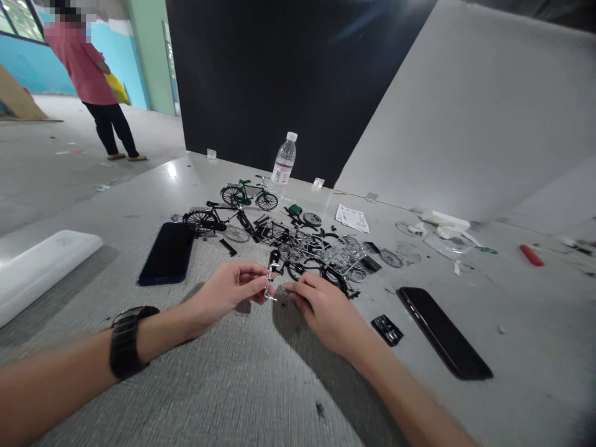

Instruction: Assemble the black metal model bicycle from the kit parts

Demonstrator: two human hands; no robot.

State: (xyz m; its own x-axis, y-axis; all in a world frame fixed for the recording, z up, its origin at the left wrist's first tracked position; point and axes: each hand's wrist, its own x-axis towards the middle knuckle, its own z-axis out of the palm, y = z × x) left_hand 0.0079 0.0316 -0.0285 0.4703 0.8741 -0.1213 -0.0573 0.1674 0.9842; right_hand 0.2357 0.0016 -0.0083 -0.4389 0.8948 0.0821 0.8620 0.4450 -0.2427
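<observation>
My left hand, with a black watch on its wrist, pinches a small bent silver bicycle part between thumb and fingers; it looks like a miniature handlebar. Just to its right, my right hand has its thumb and fingertips drawn together, apart from the silver part. Whatever those fingertips may hold is too small to make out. Beyond both hands spreads a pile of black and silver model bicycle parts, wheels and frames among them. A black model bicycle and a green one stand behind on the left.
A dark phone lies left, another phone right. Near the latter is a small black parts piece. A water bottle stands by the black panel. A printed sheet lies behind the pile. A person stands far left.
</observation>
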